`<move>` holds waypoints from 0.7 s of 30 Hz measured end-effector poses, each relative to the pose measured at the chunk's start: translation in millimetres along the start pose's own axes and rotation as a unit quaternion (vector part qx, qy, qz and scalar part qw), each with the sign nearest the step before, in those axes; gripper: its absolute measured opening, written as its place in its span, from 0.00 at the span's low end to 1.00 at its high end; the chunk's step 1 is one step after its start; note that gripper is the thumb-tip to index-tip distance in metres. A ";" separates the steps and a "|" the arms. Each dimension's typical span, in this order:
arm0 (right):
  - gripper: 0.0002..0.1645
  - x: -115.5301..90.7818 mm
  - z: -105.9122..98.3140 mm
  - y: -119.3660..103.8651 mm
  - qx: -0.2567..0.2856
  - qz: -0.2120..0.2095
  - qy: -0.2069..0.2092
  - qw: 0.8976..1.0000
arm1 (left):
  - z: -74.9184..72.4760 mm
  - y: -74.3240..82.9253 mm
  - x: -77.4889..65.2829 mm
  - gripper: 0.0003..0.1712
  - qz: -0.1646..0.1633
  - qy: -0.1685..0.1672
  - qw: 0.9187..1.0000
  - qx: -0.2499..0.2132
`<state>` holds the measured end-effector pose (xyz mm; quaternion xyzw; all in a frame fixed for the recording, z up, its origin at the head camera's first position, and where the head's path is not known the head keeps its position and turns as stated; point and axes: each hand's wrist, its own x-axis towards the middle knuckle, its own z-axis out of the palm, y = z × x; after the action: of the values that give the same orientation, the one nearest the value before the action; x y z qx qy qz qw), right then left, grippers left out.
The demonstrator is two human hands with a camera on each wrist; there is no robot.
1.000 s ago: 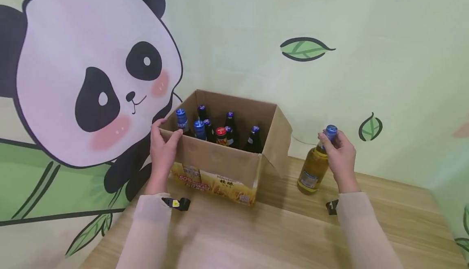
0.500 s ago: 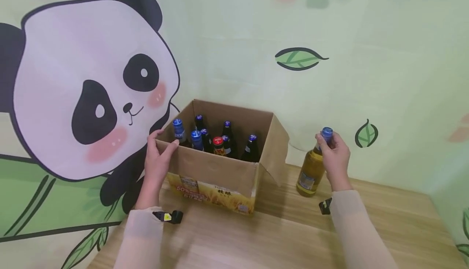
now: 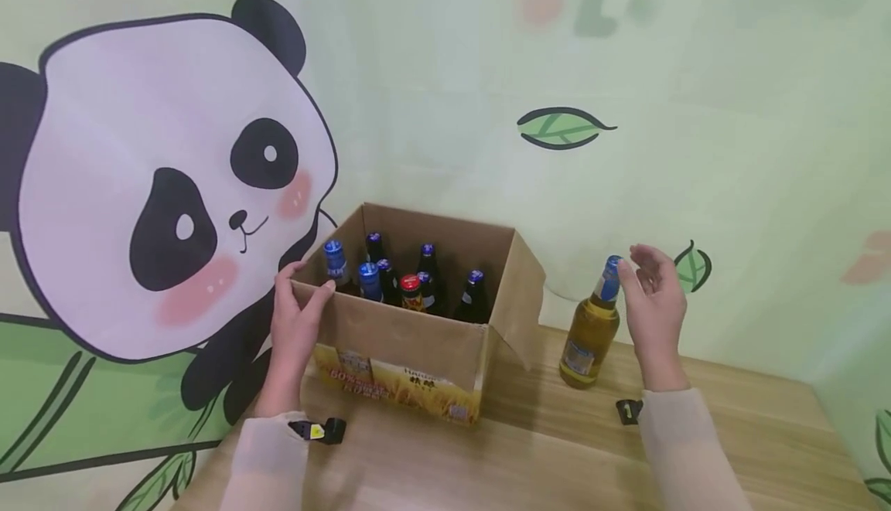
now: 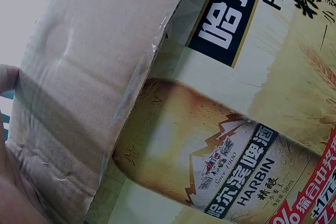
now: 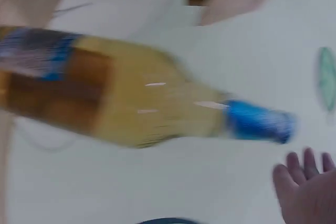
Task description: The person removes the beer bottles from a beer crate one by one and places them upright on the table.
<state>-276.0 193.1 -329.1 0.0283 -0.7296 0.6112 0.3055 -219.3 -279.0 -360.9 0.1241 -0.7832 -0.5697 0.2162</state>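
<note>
An open cardboard beer box [image 3: 411, 325] stands on the table with several capped bottles inside, mostly blue-capped and one red-capped bottle [image 3: 411, 288]. My left hand [image 3: 295, 333] grips the box's near left rim, the thumb over the near edge and the fingers round the left side. In the left wrist view, the raised flap [image 4: 89, 72] and the printed beer picture fill most of the frame. A yellow beer bottle [image 3: 588, 333] with a blue foil neck stands upright right of the box. Beside its neck is my right hand [image 3: 654, 310], fingers spread loosely, apart from the bottle in the right wrist view.
The wooden table [image 3: 550, 449] ends at a pale green wall [image 3: 431, 109] painted with a panda [image 3: 181, 186] and leaves. The box's right side flap [image 3: 518, 302] slants outward toward the standing bottle.
My right hand has let go of the bottle's neck and moved slightly right, leaving the bottle on the table. The left hand keeps its grip on the box. The head view has tilted upward.
</note>
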 end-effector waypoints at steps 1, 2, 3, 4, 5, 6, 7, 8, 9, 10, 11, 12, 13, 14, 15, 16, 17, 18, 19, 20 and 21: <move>0.26 2.2 1.1 -9.2 0.017 -0.029 0.018 0.999 | 0.1 -0.2 0.1 0.43 0.001 0.000 1.000 0.000; 0.23 4.0 2.8 -19.2 0.040 -0.055 0.033 0.997 | 0.1 -0.3 0.2 0.43 0.001 0.000 1.000 0.000; 0.21 5.6 5.2 -29.4 0.061 -0.080 0.043 0.994 | 0.3 -0.5 0.3 0.43 0.002 0.001 1.000 0.000; 0.19 6.6 8.0 -39.4 0.081 -0.106 0.047 0.990 | 0.4 -0.7 0.5 0.43 0.003 0.001 1.000 0.000; 0.18 7.2 11.6 -49.1 0.101 -0.129 0.043 0.986 | 0.6 -0.7 0.8 0.42 0.004 0.002 1.000 0.000; 0.17 7.4 16.0 -58.3 0.115 -0.145 0.033 0.982 | 0.8 -0.7 1.3 0.42 0.006 0.003 1.000 0.000; 0.17 6.4 21.1 -65.8 0.127 -0.156 0.016 0.979 | 0.7 -1.4 1.0 0.42 0.007 0.004 1.000 0.001; 0.17 5.3 26.8 -72.1 0.138 -0.161 -0.006 0.977 | 0.6 -2.0 0.8 0.42 0.008 0.005 1.000 0.001; 0.17 3.9 32.9 -77.2 0.139 -0.165 -0.032 0.976 | 0.7 -2.5 0.7 0.42 0.010 0.005 1.000 0.002; 0.17 2.5 39.7 -80.9 0.138 -0.167 -0.059 0.974 | 0.4 -2.9 0.9 0.42 0.011 0.006 1.000 0.002; 0.17 1.2 46.8 -83.6 0.139 -0.165 -0.085 0.973 | 0.2 -3.2 1.0 0.42 0.011 0.007 1.000 0.003; 0.17 -0.3 53.7 -85.1 0.133 -0.161 -0.110 0.972 | 0.0 -3.4 1.2 0.42 0.012 0.006 1.000 0.004; 0.17 -1.8 60.4 -85.2 0.130 -0.158 -0.135 0.970 | -0.1 -3.6 1.2 0.42 0.012 0.006 1.000 0.005; 0.17 -3.6 67.0 -85.1 0.126 -0.152 -0.157 0.968 | -0.2 -3.7 1.2 0.42 0.012 0.004 1.000 0.006; 0.18 -5.2 73.4 -83.8 0.119 -0.148 -0.177 0.966 | -0.2 -3.8 1.2 0.42 0.013 0.003 1.000 0.006; 0.18 -6.7 79.3 -82.4 0.116 -0.144 -0.197 0.963 | -0.2 -3.9 1.3 0.42 0.014 0.002 1.000 0.007; 0.18 -8.4 84.9 -81.0 0.113 -0.138 -0.214 0.960 | -0.2 -4.0 1.3 0.42 0.015 0.002 1.000 0.007; 0.19 -10.2 89.9 -79.9 0.107 -0.134 -0.230 0.958 | -0.2 -4.2 1.4 0.42 0.015 0.001 1.000 0.007; 0.19 -11.8 94.6 -78.8 0.107 -0.129 -0.244 0.955 | -0.3 -4.4 1.6 0.42 0.016 0.002 1.000 0.007; 0.19 -13.2 99.0 -77.9 0.103 -0.127 -0.256 0.953 | -0.4 -4.4 1.6 0.42 0.017 0.003 1.000 0.008; 0.19 -14.6 102.8 -76.7 0.099 -0.126 -0.267 0.950 | -0.5 -4.4 1.8 0.42 0.018 0.005 1.000 0.009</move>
<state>-274.6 75.4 -275.8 0.3126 -0.7109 0.6067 0.1695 -220.9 -281.7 -364.6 0.1148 -0.7891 -0.5583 0.2291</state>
